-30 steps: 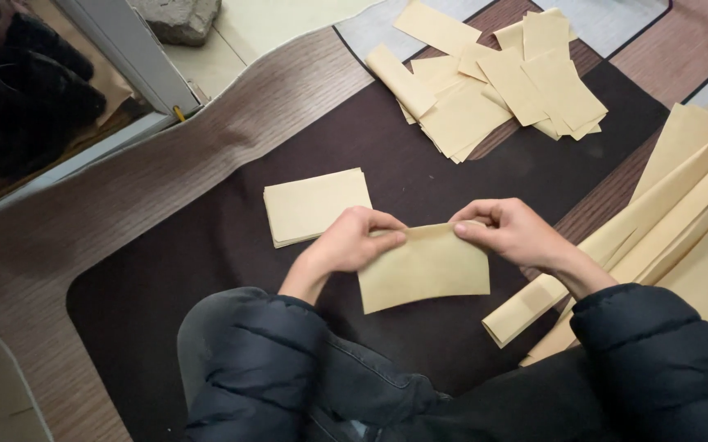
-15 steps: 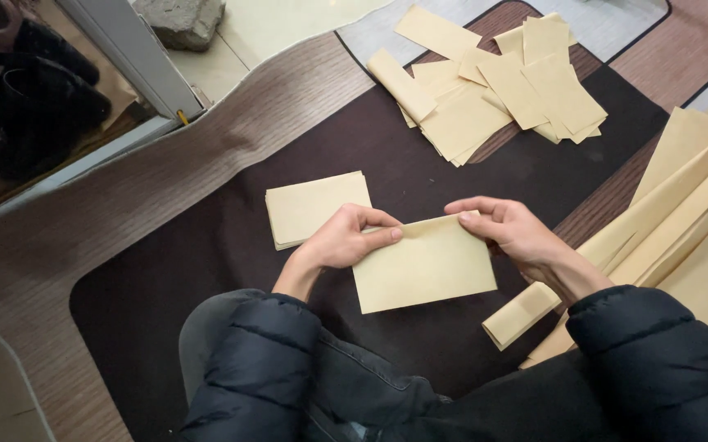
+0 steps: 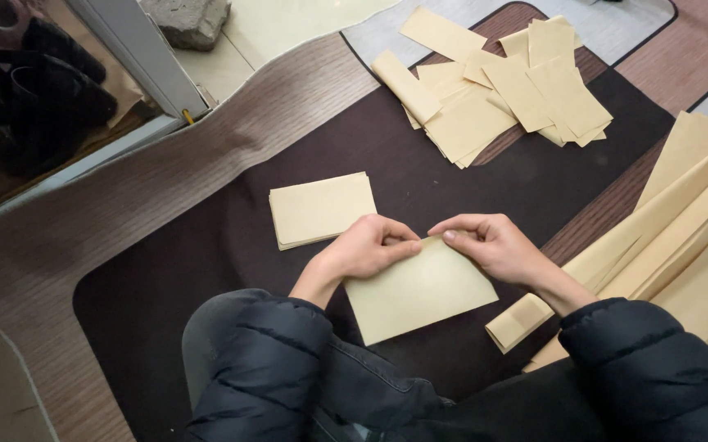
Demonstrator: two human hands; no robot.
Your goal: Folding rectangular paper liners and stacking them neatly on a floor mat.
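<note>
Dark navy puffer jacket sleeves [image 3: 264, 344], quilted; bare hands.

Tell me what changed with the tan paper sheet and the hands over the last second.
Both hands, left hand and right hand, keep pinching the tan folded paper sheet at its top edge; it has squared up slightly. The neat tan stack and scattered tan pile stayed put.

You see two hands [image 3: 370, 245] [image 3: 493, 245], one folded paper sheet [image 3: 419, 290] between them, one neat stack [image 3: 321, 209] of folded sheets, one loose heap [image 3: 493, 90] near the mat's [image 3: 165, 303] far edge, one stone block [image 3: 186, 20].
</note>
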